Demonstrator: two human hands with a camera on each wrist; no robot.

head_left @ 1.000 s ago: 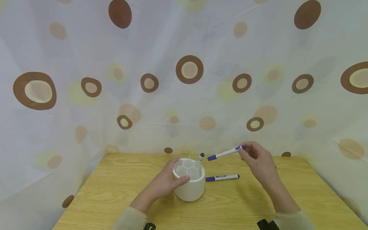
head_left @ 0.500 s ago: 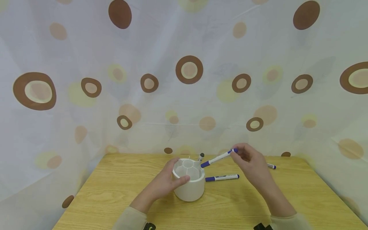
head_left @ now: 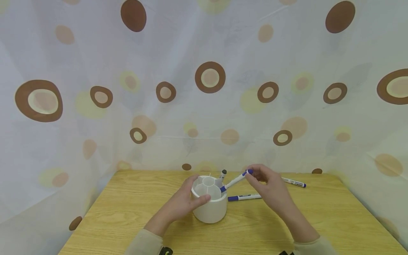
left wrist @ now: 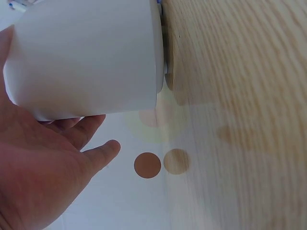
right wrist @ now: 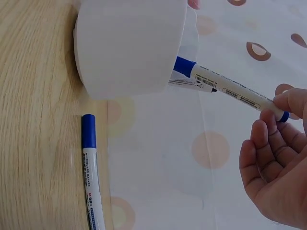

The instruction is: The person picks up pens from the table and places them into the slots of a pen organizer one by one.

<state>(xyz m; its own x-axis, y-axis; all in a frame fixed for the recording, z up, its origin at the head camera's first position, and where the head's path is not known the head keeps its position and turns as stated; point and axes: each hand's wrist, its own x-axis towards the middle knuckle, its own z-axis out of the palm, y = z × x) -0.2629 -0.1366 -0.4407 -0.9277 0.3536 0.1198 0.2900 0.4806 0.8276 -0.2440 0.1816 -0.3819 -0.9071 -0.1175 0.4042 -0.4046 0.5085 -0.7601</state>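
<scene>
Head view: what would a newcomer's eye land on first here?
Probably the pale backdrop, whose bold brown spots fill the space behind the wooden table. Next, the round white holder on it, gripped by the left hand. Then the slanted marker pinched in the right hand, its blue cap inside the holder's rim.

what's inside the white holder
A dark-ended marker, and the blue end of the marker the right hand pinches. The holder hides the first's lower end and compartment floors.

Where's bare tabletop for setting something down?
Bare table: left of the left hand, in front of the white holder, and right of the right hand, nearer than the far loose marker. Crowded: right of the holder, with the pinched marker and near loose marker.
</scene>
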